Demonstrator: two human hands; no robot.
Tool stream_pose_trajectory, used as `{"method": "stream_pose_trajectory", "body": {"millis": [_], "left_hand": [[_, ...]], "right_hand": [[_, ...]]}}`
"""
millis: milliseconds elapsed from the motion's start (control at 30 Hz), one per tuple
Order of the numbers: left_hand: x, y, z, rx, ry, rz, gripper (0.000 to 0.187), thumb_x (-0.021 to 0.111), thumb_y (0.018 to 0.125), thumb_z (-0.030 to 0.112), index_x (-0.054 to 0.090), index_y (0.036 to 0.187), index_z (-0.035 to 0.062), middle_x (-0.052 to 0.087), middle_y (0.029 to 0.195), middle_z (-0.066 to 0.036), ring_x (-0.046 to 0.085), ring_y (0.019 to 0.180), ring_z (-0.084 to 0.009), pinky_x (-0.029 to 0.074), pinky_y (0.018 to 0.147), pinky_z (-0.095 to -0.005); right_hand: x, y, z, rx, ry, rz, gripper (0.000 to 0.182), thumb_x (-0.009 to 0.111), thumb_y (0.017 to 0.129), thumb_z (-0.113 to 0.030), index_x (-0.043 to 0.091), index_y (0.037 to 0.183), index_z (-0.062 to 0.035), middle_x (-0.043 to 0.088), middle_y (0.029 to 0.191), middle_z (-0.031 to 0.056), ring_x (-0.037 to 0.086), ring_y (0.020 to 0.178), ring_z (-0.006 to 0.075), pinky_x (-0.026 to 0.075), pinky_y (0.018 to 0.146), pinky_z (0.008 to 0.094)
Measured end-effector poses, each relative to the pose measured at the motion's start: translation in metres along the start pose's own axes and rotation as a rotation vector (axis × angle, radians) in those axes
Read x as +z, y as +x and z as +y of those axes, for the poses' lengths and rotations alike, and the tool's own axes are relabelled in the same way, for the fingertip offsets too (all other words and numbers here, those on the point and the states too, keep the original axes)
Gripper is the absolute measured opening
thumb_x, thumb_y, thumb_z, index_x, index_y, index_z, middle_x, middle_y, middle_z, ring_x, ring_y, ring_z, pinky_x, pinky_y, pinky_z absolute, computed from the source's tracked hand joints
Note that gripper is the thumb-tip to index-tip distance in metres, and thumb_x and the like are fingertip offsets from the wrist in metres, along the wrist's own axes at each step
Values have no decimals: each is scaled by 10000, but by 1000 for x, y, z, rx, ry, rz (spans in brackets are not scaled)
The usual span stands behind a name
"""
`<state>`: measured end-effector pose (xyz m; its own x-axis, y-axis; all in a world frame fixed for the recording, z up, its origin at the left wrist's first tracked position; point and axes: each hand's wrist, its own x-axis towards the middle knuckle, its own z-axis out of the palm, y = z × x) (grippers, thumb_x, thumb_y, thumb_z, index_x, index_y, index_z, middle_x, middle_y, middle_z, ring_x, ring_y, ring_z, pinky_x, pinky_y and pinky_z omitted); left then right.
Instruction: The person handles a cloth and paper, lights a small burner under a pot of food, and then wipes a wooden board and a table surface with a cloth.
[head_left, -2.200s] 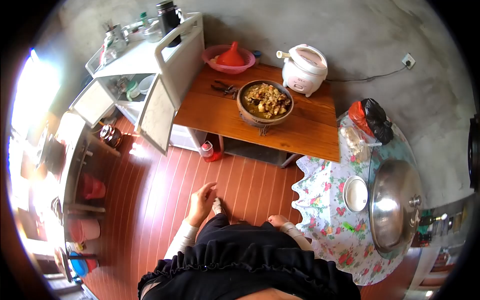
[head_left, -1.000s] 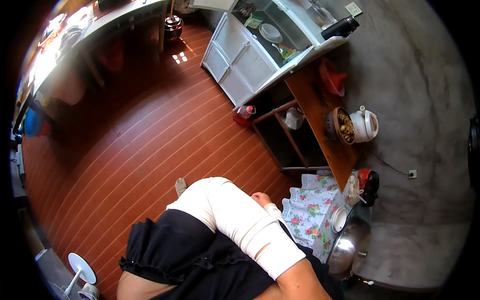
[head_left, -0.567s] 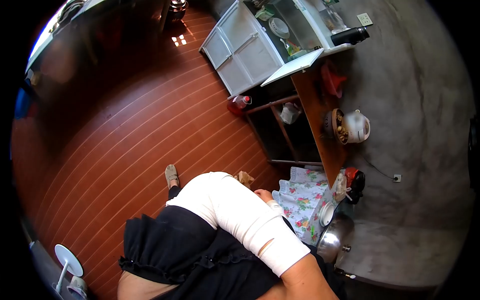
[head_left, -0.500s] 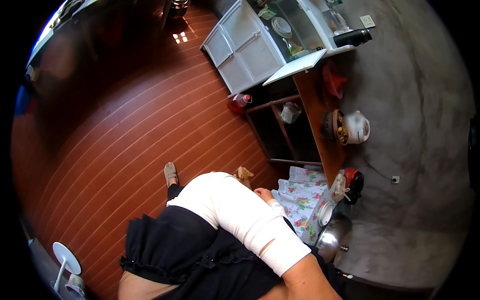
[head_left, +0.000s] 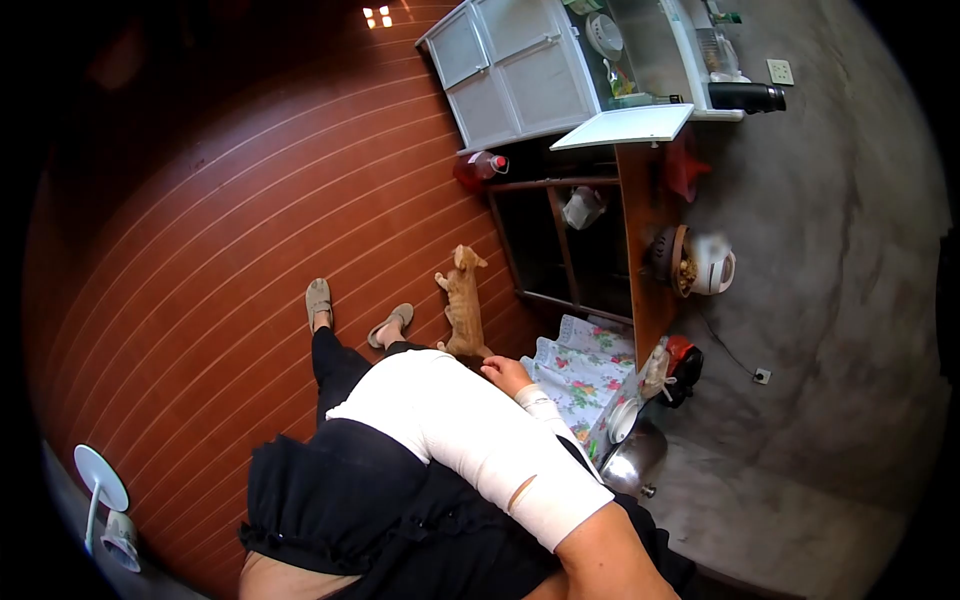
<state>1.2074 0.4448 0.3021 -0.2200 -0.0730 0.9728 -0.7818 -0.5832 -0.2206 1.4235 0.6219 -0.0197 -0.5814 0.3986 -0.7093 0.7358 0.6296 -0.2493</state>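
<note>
My right hand [head_left: 508, 375], with white cloth around its wrist, hangs low beside the white clothing [head_left: 480, 440]. Its fingers are loosely bent, and nothing shows in them. The fingertips are close to the hind end of an orange cat [head_left: 464, 305], which stretches out on the floor with its head away from me. Beside the hand a floral cloth [head_left: 575, 380] hangs down. My left hand is out of view. Two beige shoes [head_left: 318, 300] stand on the floor, left of the cat.
On the right is a white cabinet [head_left: 530, 75] with a raised flap. Below it, open wooden shelves [head_left: 530, 240] stand by a bottle with red contents [head_left: 483, 168]. A metal lid [head_left: 635, 462] and white bowl [head_left: 622, 420] are near the cloth. A white round-topped stand [head_left: 102, 478] is at lower left.
The view has shifted. Most of the cat, earlier mostly hidden behind the white clothing, now shows, as does the second shoe. My right hand appears slightly further left and higher.
</note>
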Motion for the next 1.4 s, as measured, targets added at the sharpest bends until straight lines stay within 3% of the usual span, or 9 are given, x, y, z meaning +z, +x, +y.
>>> {"method": "stream_pose_trajectory", "body": {"millis": [567, 633, 700, 733, 933, 1067, 1167, 1267, 1400], "left_hand": [[-71, -113, 66, -61, 65, 388, 205, 501, 765, 145, 480, 642, -18, 481, 640, -174, 461, 660, -342, 356, 598, -388], [-83, -137, 59, 49, 159, 447, 202, 505, 795, 191, 502, 670, 31, 481, 580, -126, 465, 526, -279, 368, 488, -364], [-89, -180, 63, -307, 151, 389, 135, 507, 654, -33, 556, 776, -6, 497, 722, -113, 493, 757, -285, 394, 692, -340], [-93, -197, 63, -402, 44, 459, 102, 480, 783, -5, 571, 829, -2, 545, 895, -128, 508, 877, -279, 398, 770, -337], [-104, -329, 47, -1191, 703, 1118, 141, 532, 737, 73, 605, 852, 35, 598, 819, -121, 573, 776, -258, 445, 718, -309], [-77, -404, 48, -1882, 1520, 689, 77, 550, 612, 44, 597, 672, 33, 566, 649, -142, 565, 644, -289, 453, 591, -385], [-41, -469, 59, -2032, 1465, 813, 91, 526, 634, 58, 603, 679, 40, 558, 650, -159, 558, 649, -314, 459, 595, -398], [0, -507, 77, -2617, 1254, 617, 159, 485, 740, 131, 599, 841, 84, 530, 928, -66, 467, 951, -241, 383, 778, -382], [62, -536, 91, -2938, 776, 643, 339, 408, 829, 242, 505, 1135, 134, 308, 1308, -72, 190, 1242, -291, 184, 935, -584]], "right_hand": [[75, 62, -28, -134, 69, -345, 282, 520, 779, -238, 576, 970, -37, 594, 930, 154, 565, 872, 293, 438, 781, 356], [85, 68, -31, -119, 55, -384, 272, 527, 776, -207, 567, 985, -36, 597, 922, 151, 573, 858, 280, 444, 774, 343], [86, 72, -40, -141, 79, -391, 254, 533, 786, -220, 577, 964, -43, 606, 880, 141, 583, 815, 273, 455, 735, 334], [90, 76, -39, -87, 97, -460, 268, 526, 780, -206, 568, 978, -30, 599, 918, 150, 571, 860, 282, 445, 770, 345], [141, 75, 2, -128, 86, -406, 266, 511, 796, -220, 570, 976, -33, 596, 933, 155, 565, 876, 292, 440, 778, 356], [135, 77, -4, -89, 19, -417, 271, 507, 797, -227, 571, 979, -37, 586, 970, 155, 558, 894, 295, 435, 788, 364], [118, 83, -18, 11, 102, -548, 277, 507, 794, -219, 565, 1002, -47, 563, 1023, 139, 527, 947, 294, 409, 834, 348], [145, 75, -2, -104, -44, -532, 321, 495, 801, -207, 507, 1095, -80, 464, 1173, 123, 436, 1071, 295, 381, 870, 379], [179, 51, 30, -56, -198, -625, 553, 551, 749, -330, 355, 1245, -182, 253, 1323, 109, 269, 1190, 333, 316, 900, 485]]}}
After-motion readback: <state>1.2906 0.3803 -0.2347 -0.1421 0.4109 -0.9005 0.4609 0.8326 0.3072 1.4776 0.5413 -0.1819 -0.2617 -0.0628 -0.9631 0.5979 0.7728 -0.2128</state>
